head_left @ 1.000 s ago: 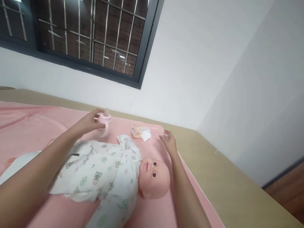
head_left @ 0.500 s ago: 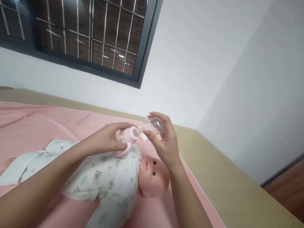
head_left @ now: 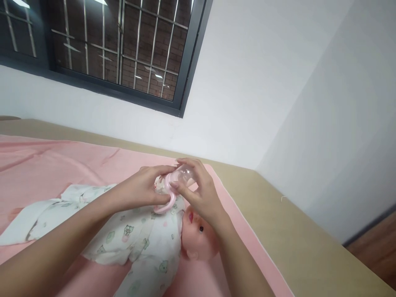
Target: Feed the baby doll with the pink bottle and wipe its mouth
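Note:
Over the doll's chest, my left hand (head_left: 144, 189) is wrapped round a baby bottle (head_left: 160, 185) with a pink collar and a pink handle. The bottle lies tilted, its top toward the right. My right hand (head_left: 202, 190) grips a clear domed bottle cap (head_left: 188, 175), which sits over the bottle's top against the collar. Whether it is fully seated I cannot tell. Below my hands a baby doll (head_left: 136, 235) in a white printed outfit lies on its back, its head to the right and partly hidden by my right wrist.
A pink sheet (head_left: 77, 161) with creases lies under the doll on a light wooden surface (head_left: 272, 231). Behind it rises a white wall (head_left: 247, 82), with a dark-framed, barred window (head_left: 182, 82) at the upper left. Something brown shows at the lower right.
My right hand has moved left and slightly down with the cap, bringing it over the bottle's top up to the collar. My left hand has stayed on the bottle.

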{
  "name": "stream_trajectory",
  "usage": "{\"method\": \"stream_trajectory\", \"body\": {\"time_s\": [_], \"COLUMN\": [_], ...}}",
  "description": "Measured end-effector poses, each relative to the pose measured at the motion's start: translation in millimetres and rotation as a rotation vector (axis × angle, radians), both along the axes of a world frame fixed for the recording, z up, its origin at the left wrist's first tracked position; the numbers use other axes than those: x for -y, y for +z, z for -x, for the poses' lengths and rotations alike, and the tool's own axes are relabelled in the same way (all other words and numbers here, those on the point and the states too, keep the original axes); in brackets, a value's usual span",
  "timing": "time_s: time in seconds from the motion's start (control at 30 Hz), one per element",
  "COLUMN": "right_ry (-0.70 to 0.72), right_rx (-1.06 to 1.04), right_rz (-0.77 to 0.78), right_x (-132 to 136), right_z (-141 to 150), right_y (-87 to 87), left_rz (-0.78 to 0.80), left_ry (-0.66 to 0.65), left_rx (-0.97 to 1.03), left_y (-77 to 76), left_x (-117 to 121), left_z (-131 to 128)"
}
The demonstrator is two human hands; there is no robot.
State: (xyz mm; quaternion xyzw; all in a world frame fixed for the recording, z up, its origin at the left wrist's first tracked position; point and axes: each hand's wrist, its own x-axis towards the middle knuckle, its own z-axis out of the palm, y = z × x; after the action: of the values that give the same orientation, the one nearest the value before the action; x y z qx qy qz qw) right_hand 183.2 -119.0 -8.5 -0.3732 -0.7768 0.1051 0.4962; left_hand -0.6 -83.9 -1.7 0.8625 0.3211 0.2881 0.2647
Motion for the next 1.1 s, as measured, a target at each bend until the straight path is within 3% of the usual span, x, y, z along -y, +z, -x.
{"method": "stream_trajectory", "body": {"time_s": [0.13,0.4,0.6,0.77,0.87,0.93,1.0,1.07,1.1], "right_ry": [0.003,-0.045,-0.058,-0.096,-0.209,-0.311,-0.414,-0.52,-0.566], "right_rx": [0.005,-0.263,-0.362,-0.336,-0.311,-0.272,-0.213,-0.149,-0.122], "right_rz": [0.009,0.175,0.185,0.109,0.082,0.091,0.135,0.184,0.197], "right_x": [2,-1,3,-3,-16,-27,-40,-52,-58], "right_z": [3,16,20,6,-17,-36,-55,-72,-79], "right_y": [0.2,-14.0,-13.0,-7.3,-5.4,-7.4,-13.4,-23.8,-30.2], "left_rz": [0.008,-0.213,-0.363,-0.519,-0.551,-0.537,-0.518,-0.575,-0.644], "left_ry": [0.049,0.276,0.275,0.174,0.1,-0.031,-0.25,-0.474,-0.519], "left_rx": [0.09,0.105,0.051,0.006,-0.003,-0.025,-0.126,-0.228,-0.205], "left_y": [-3.3,-17.7,-16.5,-24.1,-13.8,-1.7,3.9,-6.4,-17.8], "left_x": [-2,-4,5,14,33,50,67,79,83], "left_z": [-1,-6,-11,-11,-7,-3,1,4,5]}}
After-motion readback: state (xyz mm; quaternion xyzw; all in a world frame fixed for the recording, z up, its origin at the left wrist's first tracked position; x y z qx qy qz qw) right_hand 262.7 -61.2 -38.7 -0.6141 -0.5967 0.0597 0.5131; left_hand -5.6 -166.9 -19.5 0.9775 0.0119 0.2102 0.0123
